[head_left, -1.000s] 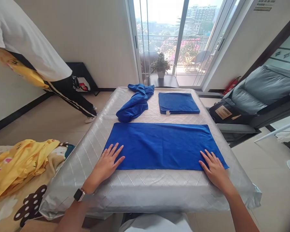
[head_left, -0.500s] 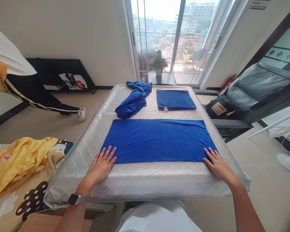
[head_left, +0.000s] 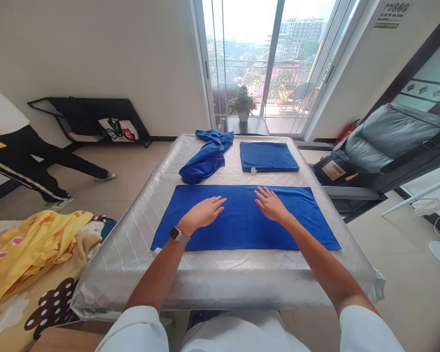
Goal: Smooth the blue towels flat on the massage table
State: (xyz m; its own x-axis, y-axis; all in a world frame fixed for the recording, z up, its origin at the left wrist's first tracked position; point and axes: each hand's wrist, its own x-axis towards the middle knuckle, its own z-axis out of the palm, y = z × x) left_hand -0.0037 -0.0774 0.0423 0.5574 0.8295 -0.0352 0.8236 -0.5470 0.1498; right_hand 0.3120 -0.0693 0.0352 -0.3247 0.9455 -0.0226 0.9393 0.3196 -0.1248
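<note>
A blue towel (head_left: 238,225) lies spread in a long flat rectangle across the table, its long side towards me. Over its left-middle part is my left hand (head_left: 203,213), fingers stretched out and a watch on the wrist. My right hand (head_left: 271,203), fingers extended, is over the towel right of its middle. Neither hand grips anything; whether the palms press on the cloth I cannot tell. Behind the towel, a crumpled blue towel (head_left: 207,159) lies at the left, and a neat stack of folded blue towels (head_left: 269,156) with a white tag sits at the right.
A silvery quilted cover (head_left: 242,281) drapes the table. Left of it are yellow cloth (head_left: 40,244) and patterned bedding; a person (head_left: 29,146) walks behind them. A grey armchair (head_left: 399,142) with a bag stands at right. A potted plant (head_left: 243,105) rests on a chair beyond.
Both hands have moved inward and forward, from the towel's near corners to its middle area. The person at the left has stepped further left.
</note>
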